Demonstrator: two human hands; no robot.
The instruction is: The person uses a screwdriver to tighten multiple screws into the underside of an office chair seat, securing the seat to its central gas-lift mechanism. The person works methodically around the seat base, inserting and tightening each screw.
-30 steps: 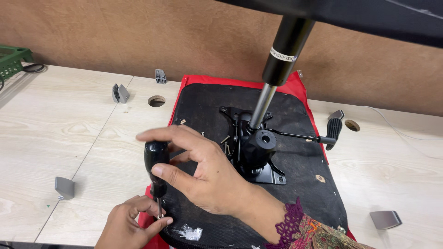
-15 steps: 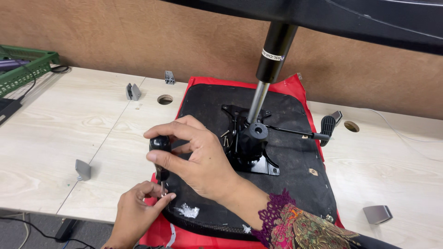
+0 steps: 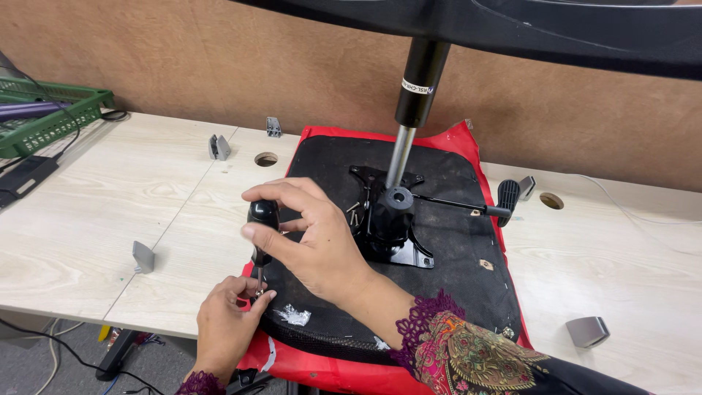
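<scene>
An upturned chair seat (image 3: 453,249) with a black underside and red upholstery lies on the pale wooden table (image 3: 88,227). A black metal mechanism (image 3: 391,219) with a gas-lift column (image 3: 413,95) rises from its middle. My right hand (image 3: 311,238) grips the black handle of a screwdriver (image 3: 262,223), held upright at the seat's front left corner. My left hand (image 3: 227,314) pinches the screwdriver's tip and a small screw against the seat's edge.
A lever with a black grip (image 3: 506,199) sticks out right of the mechanism. Small grey metal brackets (image 3: 143,257) (image 3: 586,330) (image 3: 218,147) lie on the table. A green crate (image 3: 51,117) stands far left. Round cable holes (image 3: 266,159) pierce the tabletop.
The view has tilted and pulled back, showing more of the table's front edge. Both hands stay at the same corner of the seat with the screwdriver.
</scene>
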